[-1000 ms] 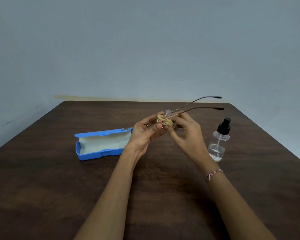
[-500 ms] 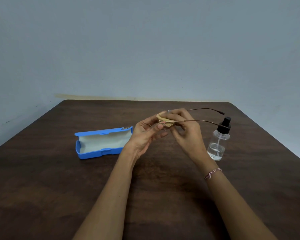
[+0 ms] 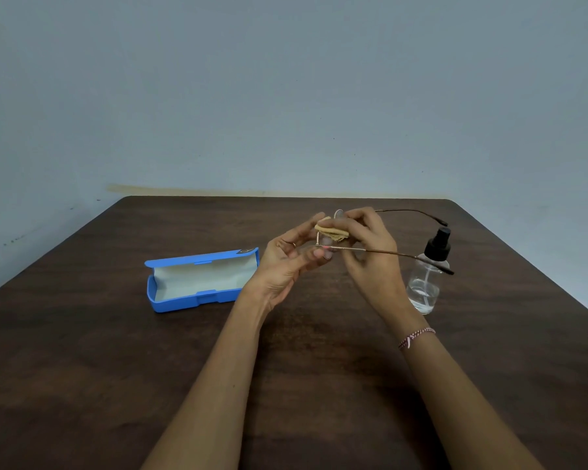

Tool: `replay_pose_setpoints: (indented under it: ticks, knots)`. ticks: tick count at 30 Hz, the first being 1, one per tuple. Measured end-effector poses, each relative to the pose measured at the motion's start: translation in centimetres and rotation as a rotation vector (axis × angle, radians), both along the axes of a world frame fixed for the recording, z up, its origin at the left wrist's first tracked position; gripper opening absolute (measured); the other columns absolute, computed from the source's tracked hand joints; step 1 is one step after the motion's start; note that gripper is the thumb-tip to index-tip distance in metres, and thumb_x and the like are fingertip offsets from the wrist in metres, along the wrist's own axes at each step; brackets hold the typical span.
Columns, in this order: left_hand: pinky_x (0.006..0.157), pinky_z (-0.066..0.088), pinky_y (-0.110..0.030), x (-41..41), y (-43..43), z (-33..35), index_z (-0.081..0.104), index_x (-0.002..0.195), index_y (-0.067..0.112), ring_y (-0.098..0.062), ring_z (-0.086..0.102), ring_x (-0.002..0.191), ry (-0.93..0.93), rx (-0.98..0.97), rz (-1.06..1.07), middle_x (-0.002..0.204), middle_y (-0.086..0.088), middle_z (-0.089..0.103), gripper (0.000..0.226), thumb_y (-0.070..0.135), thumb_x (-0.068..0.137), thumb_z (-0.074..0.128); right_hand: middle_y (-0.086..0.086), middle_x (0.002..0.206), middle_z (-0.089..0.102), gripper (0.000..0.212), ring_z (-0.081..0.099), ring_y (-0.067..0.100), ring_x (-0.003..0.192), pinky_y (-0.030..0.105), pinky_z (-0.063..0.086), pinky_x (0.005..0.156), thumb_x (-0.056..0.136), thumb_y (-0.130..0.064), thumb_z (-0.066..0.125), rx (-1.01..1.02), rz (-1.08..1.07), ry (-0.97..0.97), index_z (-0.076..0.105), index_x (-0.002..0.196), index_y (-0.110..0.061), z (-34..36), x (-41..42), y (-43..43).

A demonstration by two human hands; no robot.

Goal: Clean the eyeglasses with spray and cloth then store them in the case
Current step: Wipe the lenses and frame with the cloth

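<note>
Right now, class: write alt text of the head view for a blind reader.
A person's left hand holds thin-framed eyeglasses above a dark wooden table while the right hand pinches a folded tan cloth over one lens. An open blue case lies to the left, a clear spray bottle stands to the right.

Case (image 3: pixel 197 283) lying open on table (image 3: pixel 82 368), left of left hand (image 3: pixel 286 266). Spray bottle (image 3: pixel 426 283) standing upright, just right of right hand (image 3: pixel 370 259). Hands meeting above table, between case and bottle. Eyeglasses (image 3: pixel 387 253) hanging between hands, temples pointing right, nearer tip crossing before bottle. Cloth (image 3: pixel 331 232) sitting against eyeglasses' front, under right fingers.
</note>
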State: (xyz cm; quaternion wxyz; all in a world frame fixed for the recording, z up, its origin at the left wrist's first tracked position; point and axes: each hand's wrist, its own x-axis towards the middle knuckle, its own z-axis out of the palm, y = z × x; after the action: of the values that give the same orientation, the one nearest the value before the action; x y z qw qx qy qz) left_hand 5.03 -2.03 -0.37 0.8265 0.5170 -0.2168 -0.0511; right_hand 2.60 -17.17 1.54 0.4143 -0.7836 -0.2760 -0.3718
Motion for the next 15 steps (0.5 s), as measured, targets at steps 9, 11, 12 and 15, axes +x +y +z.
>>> replay_pose_setpoints:
  ticks: [9,11,12,15]
  knots:
    - [0.078,0.056,-0.025,-0.13,-0.1,0.12,0.067,0.11,0.022,-0.013,0.069,0.092,-0.034,0.006,0.013,0.104,-0.001,0.071,0.053,-0.004,0.064,0.074,-0.005,0.1,0.046,0.038,0.052,0.017,0.094,0.017,0.044,0.08,0.078,0.005,0.059,-0.006,-0.046,-0.05,0.069,0.109,-0.014,0.01,0.11,-0.01]
    - [0.078,0.057,-0.025,-0.15,-0.09,0.18,0.069,0.106,0.023,-0.014,0.069,0.093,-0.047,-0.01,0.016,0.103,-0.001,0.072,0.052,-0.001,0.061,0.074,-0.006,0.097,0.046,0.038,0.05,0.005,0.088,0.008,0.04,0.076,0.079,0.007,0.063,0.012,-0.085,-0.029,0.068,0.111,-0.011,-0.02,0.17,0.09]
    - [0.078,0.057,-0.024,-0.17,-0.05,0.22,0.068,0.107,0.021,-0.013,0.069,0.092,-0.051,-0.016,0.02,0.102,0.0,0.073,0.052,-0.002,0.061,0.071,-0.006,0.094,0.046,0.037,0.049,-0.001,0.085,0.006,0.039,0.074,0.079,0.007,0.064,0.021,-0.089,-0.018,0.067,0.112,-0.01,-0.02,0.16,0.13]
    - [0.078,0.056,-0.023,-0.18,0.03,0.29,0.061,0.113,0.015,-0.011,0.069,0.091,-0.055,-0.006,0.045,0.099,0.001,0.073,0.053,-0.005,0.064,0.066,-0.003,0.089,0.049,0.034,0.048,-0.006,0.081,0.004,0.037,0.07,0.081,0.003,0.065,0.027,-0.073,-0.006,0.067,0.112,-0.008,0.03,0.05,0.2]
